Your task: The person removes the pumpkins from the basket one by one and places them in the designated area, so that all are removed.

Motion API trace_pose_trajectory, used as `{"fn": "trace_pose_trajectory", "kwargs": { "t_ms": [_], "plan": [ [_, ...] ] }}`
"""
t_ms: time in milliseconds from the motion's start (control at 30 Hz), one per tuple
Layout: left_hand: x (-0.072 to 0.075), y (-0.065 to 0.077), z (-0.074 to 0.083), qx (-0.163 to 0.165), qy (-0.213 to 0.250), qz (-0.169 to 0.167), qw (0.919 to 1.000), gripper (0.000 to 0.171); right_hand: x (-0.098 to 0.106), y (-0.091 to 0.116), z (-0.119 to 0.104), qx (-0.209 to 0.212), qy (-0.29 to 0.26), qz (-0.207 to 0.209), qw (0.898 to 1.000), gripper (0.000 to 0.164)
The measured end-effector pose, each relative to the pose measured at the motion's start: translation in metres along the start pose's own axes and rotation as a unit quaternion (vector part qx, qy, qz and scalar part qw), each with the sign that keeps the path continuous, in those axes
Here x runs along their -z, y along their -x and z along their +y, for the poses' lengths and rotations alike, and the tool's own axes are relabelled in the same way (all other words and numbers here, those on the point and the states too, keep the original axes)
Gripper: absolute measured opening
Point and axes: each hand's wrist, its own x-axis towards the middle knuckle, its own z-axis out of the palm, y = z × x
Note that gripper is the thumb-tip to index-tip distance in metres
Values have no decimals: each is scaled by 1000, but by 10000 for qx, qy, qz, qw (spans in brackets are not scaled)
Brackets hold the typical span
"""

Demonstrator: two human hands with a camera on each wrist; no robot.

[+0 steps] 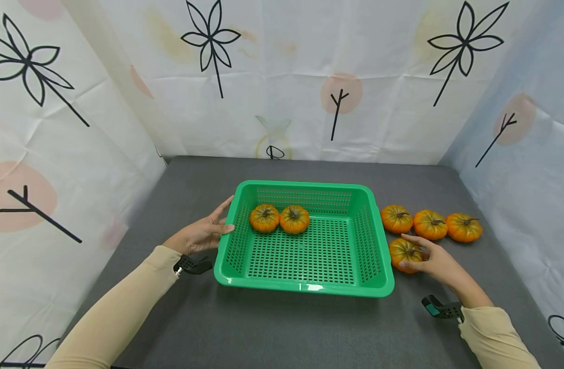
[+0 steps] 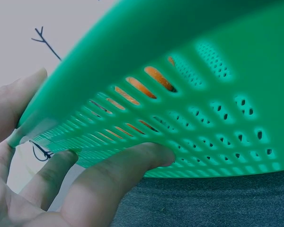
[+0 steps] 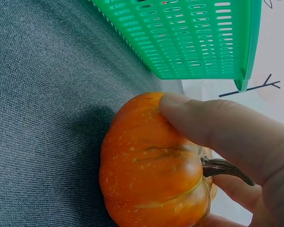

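Observation:
A green plastic basket [image 1: 305, 289] with slotted walls stands on the grey table. My left hand [image 1: 205, 230] holds its left side; in the left wrist view the thumb lies at the rim [image 2: 85, 66] and other fingers [image 2: 132, 165] are under it, against the outer wall. Two small orange pumpkins [image 1: 279, 219] sit side by side inside, toward the back left. Right of the basket, my right hand [image 1: 429, 259] grips another pumpkin [image 3: 151, 165], thumb on one side and fingers on the other, partly hidden. Its brown stem [image 3: 222, 168] points toward the palm.
Behind my right hand, three more pumpkins [image 1: 430, 224] form a row to the right of the basket. White cloth walls [image 1: 300, 123] printed with black flowers and twigs enclose the grey table [image 1: 309, 330] at the back and both sides.

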Motion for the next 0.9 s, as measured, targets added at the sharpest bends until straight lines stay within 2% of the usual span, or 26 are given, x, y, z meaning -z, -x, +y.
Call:
{"fn": "trace_pose_trajectory", "kwargs": {
  "t_ms": [533, 900],
  "plan": [
    [1, 0, -1, -62, 68, -143, 9999, 91, -1, -1, 1, 140, 27, -47, 9999, 84],
    [1, 0, -1, -56, 110, -122, 9998, 91, 0, -3, 0, 190, 9, -75, 9998, 85]
  ]
}}
